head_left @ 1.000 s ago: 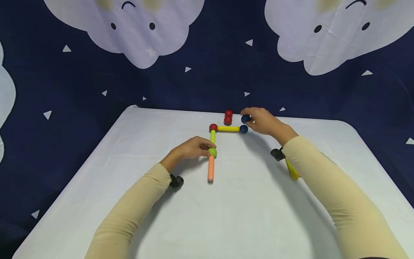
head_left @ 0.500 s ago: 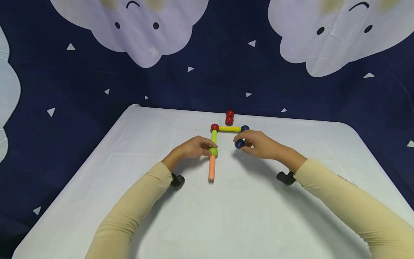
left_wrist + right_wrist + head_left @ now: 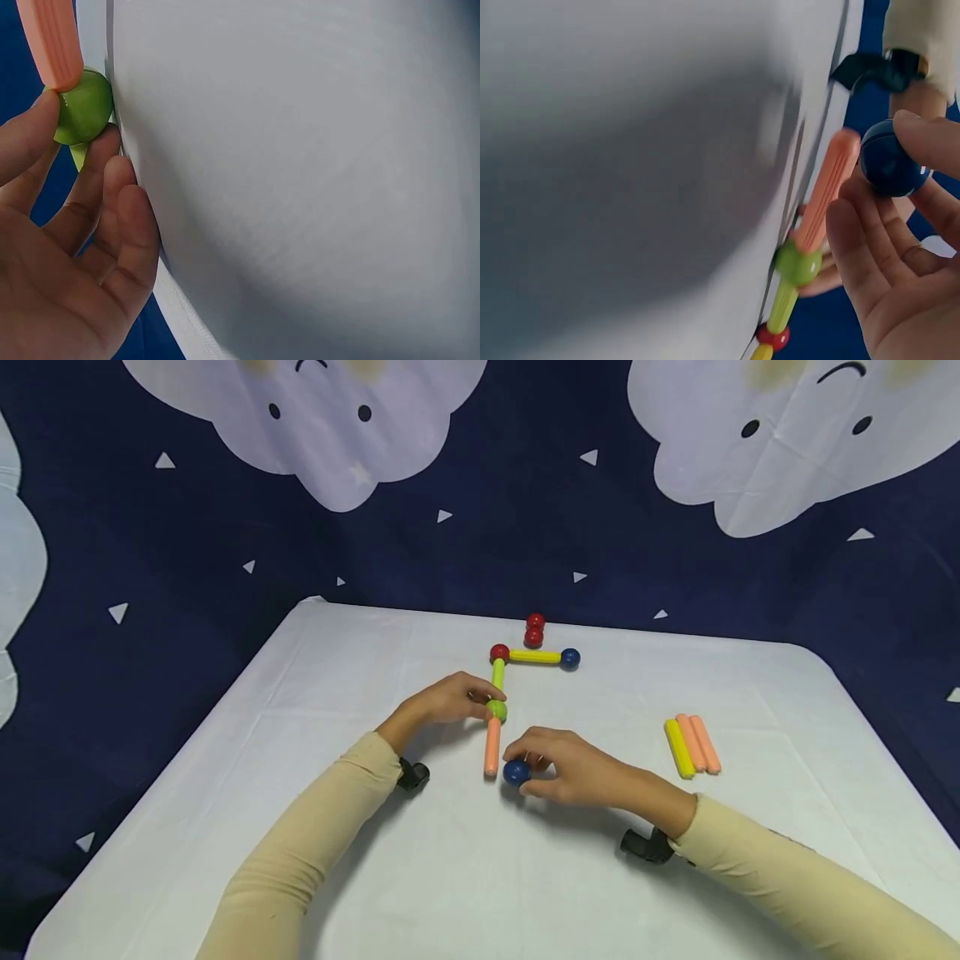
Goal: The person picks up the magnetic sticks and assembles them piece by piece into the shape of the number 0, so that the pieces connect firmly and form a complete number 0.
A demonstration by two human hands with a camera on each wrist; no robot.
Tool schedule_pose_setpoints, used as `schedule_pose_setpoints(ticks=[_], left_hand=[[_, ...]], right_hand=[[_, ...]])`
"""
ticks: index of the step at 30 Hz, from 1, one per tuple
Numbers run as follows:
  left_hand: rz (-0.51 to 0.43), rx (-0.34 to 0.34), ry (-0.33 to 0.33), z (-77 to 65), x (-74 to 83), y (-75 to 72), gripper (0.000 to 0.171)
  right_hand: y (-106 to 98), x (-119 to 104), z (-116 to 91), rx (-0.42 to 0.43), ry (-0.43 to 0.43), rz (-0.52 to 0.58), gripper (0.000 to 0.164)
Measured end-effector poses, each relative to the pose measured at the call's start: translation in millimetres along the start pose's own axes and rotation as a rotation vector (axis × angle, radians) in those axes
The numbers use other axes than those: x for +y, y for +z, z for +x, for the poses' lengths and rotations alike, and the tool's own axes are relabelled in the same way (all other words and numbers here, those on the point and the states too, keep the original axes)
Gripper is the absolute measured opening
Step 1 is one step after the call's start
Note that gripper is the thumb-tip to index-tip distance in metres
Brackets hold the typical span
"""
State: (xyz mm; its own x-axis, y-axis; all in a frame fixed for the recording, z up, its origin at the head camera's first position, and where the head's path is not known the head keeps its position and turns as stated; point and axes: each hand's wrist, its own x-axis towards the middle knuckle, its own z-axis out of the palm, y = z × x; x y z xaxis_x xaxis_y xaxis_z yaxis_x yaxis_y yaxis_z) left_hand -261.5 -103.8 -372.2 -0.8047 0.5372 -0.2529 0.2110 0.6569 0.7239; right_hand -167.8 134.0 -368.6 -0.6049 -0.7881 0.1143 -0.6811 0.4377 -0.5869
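Observation:
My left hand (image 3: 450, 697) pinches a green ball (image 3: 497, 712) between thumb and fingers, close up in the left wrist view. From that ball a salmon stick (image 3: 492, 748) points toward me. A lime-green stick (image 3: 498, 674) runs away from it to a red ball (image 3: 499, 652). There a yellow stick (image 3: 535, 657) turns right and ends in a blue ball (image 3: 570, 658). My right hand (image 3: 573, 768) grips another dark blue ball (image 3: 892, 159), just right of the salmon stick's near end. In the right wrist view, ball and stick end look very close; contact is unclear.
Two red balls (image 3: 534, 637) sit together near the far table edge. To the right lie a loose yellow stick (image 3: 679, 748) and two salmon sticks (image 3: 705, 744), side by side. A dark backdrop (image 3: 525, 552) hangs behind the white table (image 3: 420, 877).
My right hand has carried its blue ball from the far side toward me and left, beside the salmon stick's near end. The left hand keeps its place on the green ball.

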Motion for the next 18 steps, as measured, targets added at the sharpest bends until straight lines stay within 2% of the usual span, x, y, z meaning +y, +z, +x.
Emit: schedule_pose_setpoints(ticks=[7, 18], left_hand=[[-0.019, -0.014, -0.031, 0.4, 2.6, -3.1, 0.04], [-0.039, -0.023, -0.043, 2.4, 1.9, -2.8, 0.04]], right_hand=[[13, -10, 3, -0.02, 0.061, 0.017, 0.039], [26, -16, 11, -0.021, 0.045, -0.007, 0.031]])
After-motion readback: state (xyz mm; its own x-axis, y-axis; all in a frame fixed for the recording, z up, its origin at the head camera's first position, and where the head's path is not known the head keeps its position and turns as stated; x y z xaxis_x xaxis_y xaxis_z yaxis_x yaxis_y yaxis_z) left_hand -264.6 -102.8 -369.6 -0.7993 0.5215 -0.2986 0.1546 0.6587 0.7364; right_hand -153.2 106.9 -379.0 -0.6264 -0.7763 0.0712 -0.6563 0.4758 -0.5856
